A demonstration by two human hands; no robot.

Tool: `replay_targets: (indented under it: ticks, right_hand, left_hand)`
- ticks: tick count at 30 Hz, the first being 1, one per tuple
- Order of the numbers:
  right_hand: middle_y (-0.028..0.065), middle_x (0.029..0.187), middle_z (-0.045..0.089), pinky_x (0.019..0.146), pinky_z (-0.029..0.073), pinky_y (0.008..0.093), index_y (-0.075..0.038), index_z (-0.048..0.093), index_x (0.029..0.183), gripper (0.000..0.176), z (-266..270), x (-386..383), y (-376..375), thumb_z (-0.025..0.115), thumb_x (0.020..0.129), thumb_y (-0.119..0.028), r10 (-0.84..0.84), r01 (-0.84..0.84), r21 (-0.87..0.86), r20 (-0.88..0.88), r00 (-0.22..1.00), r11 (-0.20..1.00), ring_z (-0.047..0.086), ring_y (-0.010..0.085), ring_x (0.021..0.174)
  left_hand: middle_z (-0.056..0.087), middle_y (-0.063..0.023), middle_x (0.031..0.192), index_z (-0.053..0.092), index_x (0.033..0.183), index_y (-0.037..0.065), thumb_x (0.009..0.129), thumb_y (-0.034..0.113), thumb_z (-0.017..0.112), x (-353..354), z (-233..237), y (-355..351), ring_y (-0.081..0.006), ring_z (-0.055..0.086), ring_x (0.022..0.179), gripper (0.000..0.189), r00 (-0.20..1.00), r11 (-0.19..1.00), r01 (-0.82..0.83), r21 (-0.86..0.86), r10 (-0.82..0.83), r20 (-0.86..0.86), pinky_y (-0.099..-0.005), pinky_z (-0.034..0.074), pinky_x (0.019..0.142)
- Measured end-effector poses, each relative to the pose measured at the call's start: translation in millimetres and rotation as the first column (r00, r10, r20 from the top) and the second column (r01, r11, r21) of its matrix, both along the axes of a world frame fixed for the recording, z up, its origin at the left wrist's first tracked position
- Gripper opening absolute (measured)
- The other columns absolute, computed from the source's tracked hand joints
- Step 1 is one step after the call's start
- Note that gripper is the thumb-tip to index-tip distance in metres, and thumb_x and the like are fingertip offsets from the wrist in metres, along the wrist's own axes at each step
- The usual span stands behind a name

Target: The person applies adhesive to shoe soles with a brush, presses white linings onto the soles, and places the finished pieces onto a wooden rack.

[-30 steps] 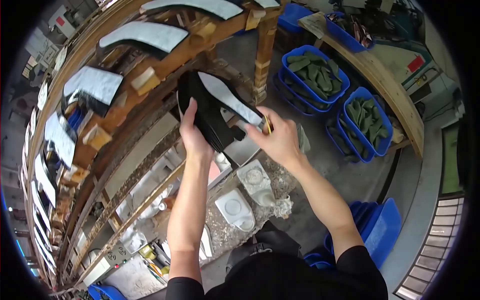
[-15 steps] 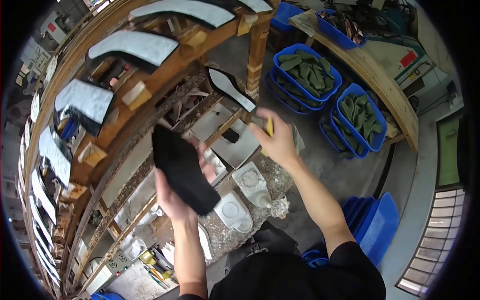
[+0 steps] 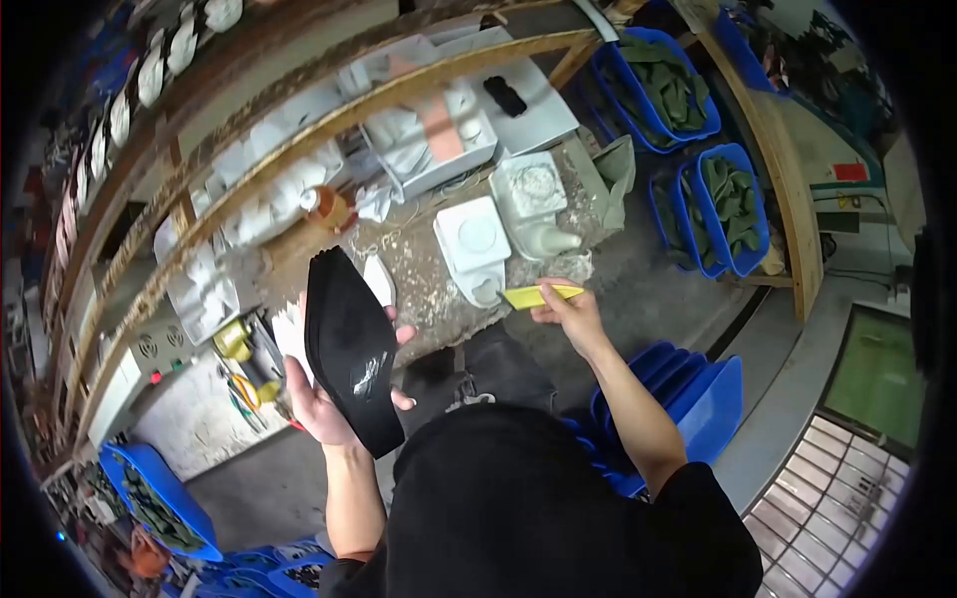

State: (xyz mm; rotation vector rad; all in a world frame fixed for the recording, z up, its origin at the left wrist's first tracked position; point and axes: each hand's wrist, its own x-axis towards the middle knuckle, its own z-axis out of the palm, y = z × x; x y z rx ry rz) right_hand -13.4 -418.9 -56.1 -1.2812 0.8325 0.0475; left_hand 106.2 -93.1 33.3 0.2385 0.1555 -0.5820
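My left hand (image 3: 321, 411) grips a black insole-shaped piece (image 3: 344, 334) from beneath, its fingertips showing past the right edge. A shiny wet-looking patch lies on the lower part of its face. In my right hand (image 3: 571, 321) is a flat yellow spreader (image 3: 528, 297), pinched by one end, with its other end beside the mouth of a white plastic jug (image 3: 469, 239) lying on the bench. Right behind that jug is a second cut-open jug (image 3: 515, 221) with white paste in its square opening. A narrow white piece (image 3: 379, 282) lies behind the black one.
White trays (image 3: 444, 164) with scraps stand at the back of the stained bench (image 3: 419, 239), near an amber bottle (image 3: 327, 209). Wooden rails (image 3: 429, 78) run above. Blue baskets (image 3: 716, 125) of green pieces are at right; stacked blue bins (image 3: 713, 404) stand by my right elbow.
The view has turned down toward the bench. My right hand has come from beside a white-coated piece on the rack to the jug. A shiny patch now shows on the black piece.
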Motion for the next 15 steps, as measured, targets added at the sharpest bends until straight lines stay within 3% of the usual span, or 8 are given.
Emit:
replay_targets:
  ticks: [3,9,13,15]
  right_hand:
    - [0.0071,0.089,0.072,0.056,0.053,0.0227,-0.001,0.073,0.117,0.020,-31,-8,12,0.070,0.100,-0.012,-0.001,-0.009,-0.159,-0.059,0.998,0.987,0.065,0.0107,0.065]
    - [0.0072,0.088,0.072,0.055,0.052,0.0224,-0.001,0.073,0.122,0.024,-88,15,15,0.069,0.100,-0.012,0.085,-0.095,-0.222,-0.052,0.995,0.970,0.066,0.0108,0.066]
    - [0.0070,0.088,0.072,0.056,0.052,0.0220,-0.002,0.074,0.120,0.023,-80,21,15,0.069,0.100,-0.012,0.283,-0.307,-0.209,-0.136,0.949,0.929,0.065,0.0104,0.068]
    - [0.0068,0.087,0.072,0.056,0.051,0.0217,-0.001,0.074,0.119,0.022,-86,25,17,0.069,0.100,-0.012,0.289,-0.312,-0.212,-0.135,0.948,0.926,0.065,0.0103,0.067]
  left_hand:
    - [0.028,-0.0396,0.156,0.007,0.167,0.038,0.108,0.046,0.047,-23,-16,22,-0.0579,0.046,0.137,0.072,0.999,0.998,0.034,0.055,-0.035,0.021,-0.0590,0.067,0.064]
    - [0.027,-0.0399,0.157,0.006,0.167,0.039,0.104,0.048,0.055,-53,-29,42,-0.0566,0.047,0.137,0.081,0.994,0.999,0.016,0.045,-0.011,-0.109,-0.0536,0.068,0.062]
    - [0.034,-0.0407,0.154,0.006,0.168,0.034,0.092,0.029,0.069,-66,-24,52,-0.0553,0.048,0.137,0.099,0.999,0.998,-0.017,-0.056,0.015,-0.046,-0.0446,0.067,0.058]
    - [0.033,-0.0399,0.155,0.008,0.168,0.028,0.089,0.024,0.067,-73,-30,63,-0.0542,0.047,0.139,0.099,0.999,0.999,0.017,0.030,-0.016,-0.034,-0.0417,0.066,0.057]
